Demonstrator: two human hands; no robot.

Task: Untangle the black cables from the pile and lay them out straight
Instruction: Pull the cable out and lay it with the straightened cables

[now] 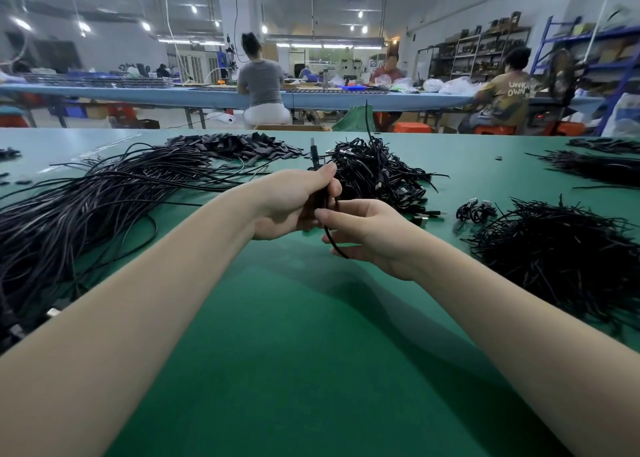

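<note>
Several heaps of black cable lie on the green table (311, 318), and at the far left the laid-out cables (86, 200) run in a long, roughly parallel sheaf from the near left edge toward the far middle. Just right of that sheaf, the left hand (291, 203) is curled round a small bunch of cables (320, 193), held upright so a plug end (314, 151) sticks up above the thumb. Directly right and slightly nearer, the right hand (367, 231) pinches a single strand (334, 242) between thumb and fingers; its free tail curves down toward the person. The strand's long axis runs near to far, rising into the left fist, so drawing it free looks like a pull toward the body with the right hand while the left anchors the bunch. Behind both hands sits the tangled pile (377, 172), and further right a bigger bristling heap (561, 248). The sheaf lies on the left hand's side.
</note>
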